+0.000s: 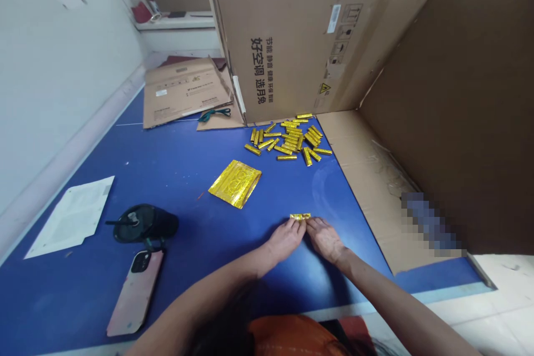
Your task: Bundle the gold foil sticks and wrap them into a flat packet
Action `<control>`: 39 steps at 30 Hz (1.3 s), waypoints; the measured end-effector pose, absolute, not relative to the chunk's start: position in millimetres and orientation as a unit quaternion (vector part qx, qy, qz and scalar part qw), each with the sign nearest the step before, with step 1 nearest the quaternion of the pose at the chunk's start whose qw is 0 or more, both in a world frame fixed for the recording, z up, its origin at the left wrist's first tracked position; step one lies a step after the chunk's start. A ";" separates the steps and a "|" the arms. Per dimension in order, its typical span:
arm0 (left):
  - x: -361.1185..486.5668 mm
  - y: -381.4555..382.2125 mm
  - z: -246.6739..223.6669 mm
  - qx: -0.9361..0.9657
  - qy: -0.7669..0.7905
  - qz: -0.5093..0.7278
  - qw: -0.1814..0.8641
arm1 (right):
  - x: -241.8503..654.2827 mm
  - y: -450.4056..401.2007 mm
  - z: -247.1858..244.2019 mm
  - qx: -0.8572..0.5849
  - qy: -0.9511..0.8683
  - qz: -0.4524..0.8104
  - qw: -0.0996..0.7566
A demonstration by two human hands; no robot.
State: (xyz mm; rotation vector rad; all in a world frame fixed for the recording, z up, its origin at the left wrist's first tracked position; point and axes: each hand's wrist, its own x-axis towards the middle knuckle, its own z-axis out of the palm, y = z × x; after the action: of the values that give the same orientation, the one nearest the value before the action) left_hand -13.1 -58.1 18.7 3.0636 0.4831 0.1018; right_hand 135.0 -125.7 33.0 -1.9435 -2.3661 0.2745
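Note:
A small gold foil piece [300, 216], narrow like a folded wrapper, lies on the blue table in front of me. At its left part, my left hand [288, 238] is closed, fingertips pressed on the foil's near edge. My right hand [324, 238] grips the right part the same way, its fingertips almost meeting those of the left. The undersides of the fingers are hidden. Farther off lies a flat gold foil packet [236, 183] with embossed lettering. Beyond it is a loose heap of slim gold-wrapped sticks [292, 139].
Large cardboard panels [292, 39] stand behind the heap and along the right. A flat cardboard sheet [187, 92] rests at the back left, beside a dark cord [214, 115]. At left are white paper [70, 217], a black lidded cup [146, 223] and a pink phone [136, 295].

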 end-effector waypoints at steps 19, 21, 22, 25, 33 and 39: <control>-19.8 -51.8 22.2 0.990 0.132 0.021 0.040 | 129.2 -127.1 29.9 -0.706 -0.700 0.101 0.045; -20.0 -50.9 20.8 0.991 0.127 0.018 0.045 | 128.5 -125.8 30.7 -0.712 -0.693 0.104 0.046; -20.0 -50.6 19.8 0.991 0.124 0.017 0.047 | 128.2 -125.0 31.0 -0.713 -0.692 0.105 0.046; -20.0 -49.9 17.3 0.991 0.121 0.015 0.049 | 127.1 -123.7 30.0 -0.716 -0.688 0.108 0.045; -19.2 -50.4 15.4 0.992 0.114 0.011 0.048 | 127.4 -125.6 25.7 -0.713 -0.691 0.109 0.050; -13.2 -51.6 17.5 0.989 0.136 0.001 0.062 | 134.1 -129.5 29.1 -0.687 -0.712 0.133 0.059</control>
State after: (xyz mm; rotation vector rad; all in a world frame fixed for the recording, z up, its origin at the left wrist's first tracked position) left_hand -13.2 -51.6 17.5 2.9902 0.4107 0.0026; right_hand 134.1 -129.5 29.1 -2.0808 -2.1575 0.4023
